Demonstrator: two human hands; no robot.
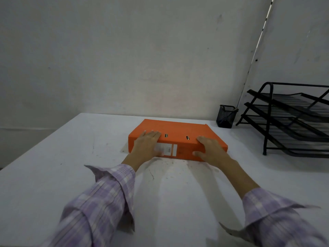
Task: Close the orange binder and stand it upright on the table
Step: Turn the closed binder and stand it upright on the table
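Checked lilac sleeves reached from the lower frame to an orange binder (175, 138) lying closed and flat at bench (71, 157) centre.
Left hand (147, 146) and right hand (211, 151) lay spread over its spine corners; rigid, probably light board, best gripped there for tipping.

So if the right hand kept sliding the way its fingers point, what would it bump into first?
The right hand already rests on the orange binder. Beyond it, probably nothing until the wall, though depth is unclear.

Both arms wear loose lilac-and-white plaid shirt sleeves (99, 202) with unbuttoned, flaring cuffs (114, 172).
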